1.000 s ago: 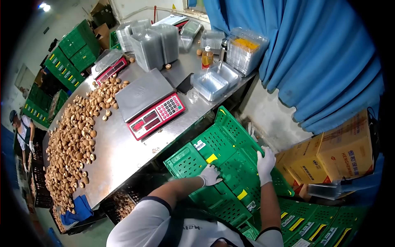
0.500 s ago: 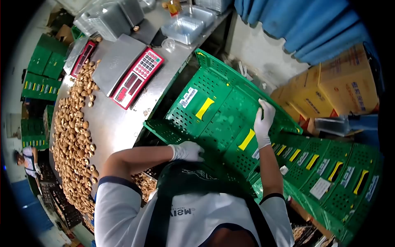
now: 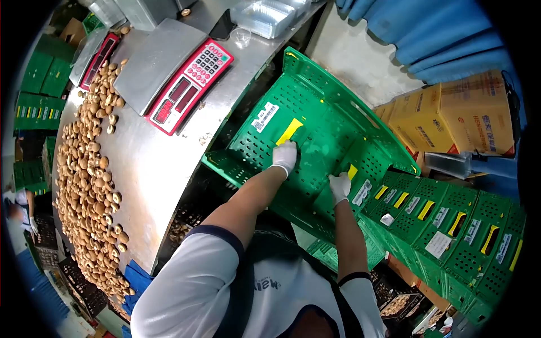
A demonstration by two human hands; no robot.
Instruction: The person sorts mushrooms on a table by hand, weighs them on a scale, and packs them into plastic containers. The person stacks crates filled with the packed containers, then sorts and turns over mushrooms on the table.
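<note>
A large green perforated plastic crate (image 3: 332, 141) stands in front of me, tilted in view, with two yellow handles on its inner panels. My left hand (image 3: 285, 157), in a white glove, is closed at the lower end of the left yellow handle (image 3: 291, 130). Its fingertips are partly hidden by the panel. Also gloved, my right hand (image 3: 340, 186) is closed with curled fingers at the right yellow handle (image 3: 352, 171). A white barcode label (image 3: 265, 116) is stuck on the left panel.
To the left, a steel table (image 3: 149, 186) bears a heap of mushrooms (image 3: 87, 191) and a red-framed scale (image 3: 189, 84). Folded green crates (image 3: 445, 225) are stacked on the right, below cardboard boxes (image 3: 451, 112). Another person (image 3: 25, 211) stands at far left.
My left hand has moved up and right from the crate's near edge to the left handle. My right hand has come down and left from the far right side to the right handle.
</note>
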